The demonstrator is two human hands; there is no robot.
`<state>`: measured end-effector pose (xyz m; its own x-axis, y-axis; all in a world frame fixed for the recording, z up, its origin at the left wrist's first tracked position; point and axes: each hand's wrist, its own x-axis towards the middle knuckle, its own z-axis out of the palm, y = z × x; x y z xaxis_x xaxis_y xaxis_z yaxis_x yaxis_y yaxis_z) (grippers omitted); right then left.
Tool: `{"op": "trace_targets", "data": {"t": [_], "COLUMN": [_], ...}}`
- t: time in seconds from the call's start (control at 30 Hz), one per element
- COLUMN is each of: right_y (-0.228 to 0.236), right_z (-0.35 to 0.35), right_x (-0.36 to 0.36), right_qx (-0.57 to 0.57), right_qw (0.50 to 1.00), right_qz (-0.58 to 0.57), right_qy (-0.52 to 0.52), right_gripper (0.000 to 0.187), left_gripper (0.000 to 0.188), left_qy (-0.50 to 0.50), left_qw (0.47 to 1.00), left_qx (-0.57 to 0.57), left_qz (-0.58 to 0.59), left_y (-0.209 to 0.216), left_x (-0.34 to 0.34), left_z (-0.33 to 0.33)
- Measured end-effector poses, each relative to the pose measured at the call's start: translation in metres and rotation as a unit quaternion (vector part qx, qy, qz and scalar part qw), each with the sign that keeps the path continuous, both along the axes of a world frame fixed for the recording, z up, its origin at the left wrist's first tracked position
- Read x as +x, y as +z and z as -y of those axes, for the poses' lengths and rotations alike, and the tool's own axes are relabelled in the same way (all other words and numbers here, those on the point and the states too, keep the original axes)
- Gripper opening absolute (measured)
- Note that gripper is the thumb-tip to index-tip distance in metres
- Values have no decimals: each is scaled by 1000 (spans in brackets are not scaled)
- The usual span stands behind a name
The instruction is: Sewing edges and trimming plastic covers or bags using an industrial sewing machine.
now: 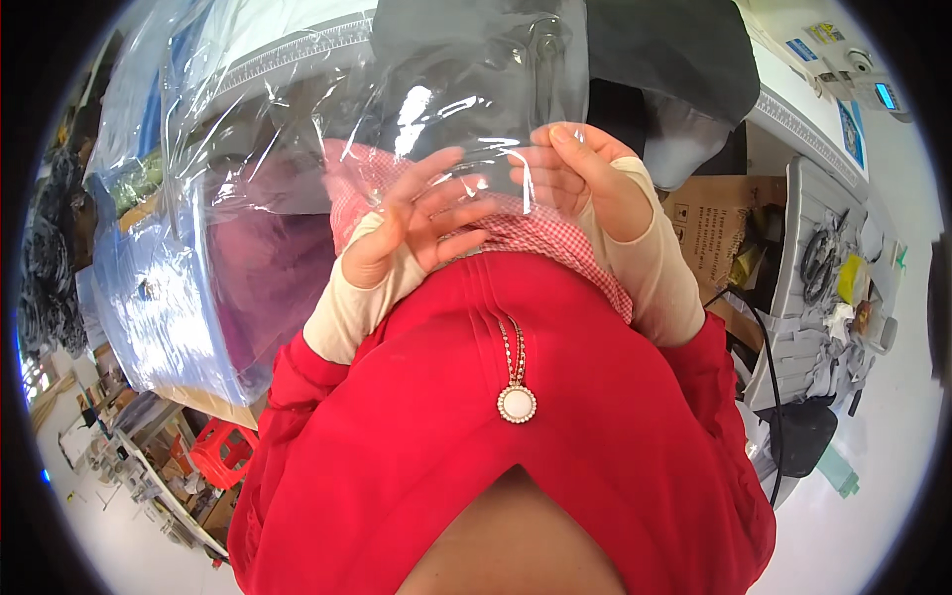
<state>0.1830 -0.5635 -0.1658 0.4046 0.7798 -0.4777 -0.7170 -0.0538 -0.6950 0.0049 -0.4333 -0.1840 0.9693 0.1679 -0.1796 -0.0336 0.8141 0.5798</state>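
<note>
Clear plastic sheet [446,109], one: draped between desk [793,120] and red-checked cloth [535,234]. Right hand [593,183]: thumb and forefinger seemingly pinched on its edge. Left hand [421,216]: fingers apart, against the sheet. Risk: slipping or creasing, should that lone pinch loosen.

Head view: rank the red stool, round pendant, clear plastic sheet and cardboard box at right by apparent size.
1. Clear plastic sheet
2. Cardboard box, visible part only
3. Red stool
4. Round pendant
</note>
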Motion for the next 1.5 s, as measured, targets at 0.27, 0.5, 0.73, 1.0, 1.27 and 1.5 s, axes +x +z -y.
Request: {"op": "trace_targets", "data": {"t": [0.27, 0.5, 0.73, 1.0, 1.27, 1.5], "right_y": [5, -15, -33, -13, -6, -1], "right_z": [8, 28, 44, 44, 37, 33], "right_x": [-3, -15, -14, 4, 16, 25], "right_qx": [-32, 83, 122, 85, 118, 148], "right_qw": [997, 993, 810, 608, 552, 585], "right_qz": [62, 78, 573, 789, 824, 787], "right_qy": [30, -7, 17, 25, 40, 128], "right_gripper": [29, 41, 50, 37, 28, 27], "left_gripper": [26, 23, 19, 31, 34, 36], "left_qy": [108, 119, 111, 126, 420, 368], "left_qw": [958, 950, 956, 953, 850, 822], "left_qx": [95, 127, 118, 78, 168, 327], "left_qz": [-247, -259, -245, -265, -271, -285], "left_y": [8, 2, 3, 5, -20, 24], "left_x": [12, 7, 9, 1, -58, -87], "left_z": [11, 10, 10, 3, -86, -119]}}
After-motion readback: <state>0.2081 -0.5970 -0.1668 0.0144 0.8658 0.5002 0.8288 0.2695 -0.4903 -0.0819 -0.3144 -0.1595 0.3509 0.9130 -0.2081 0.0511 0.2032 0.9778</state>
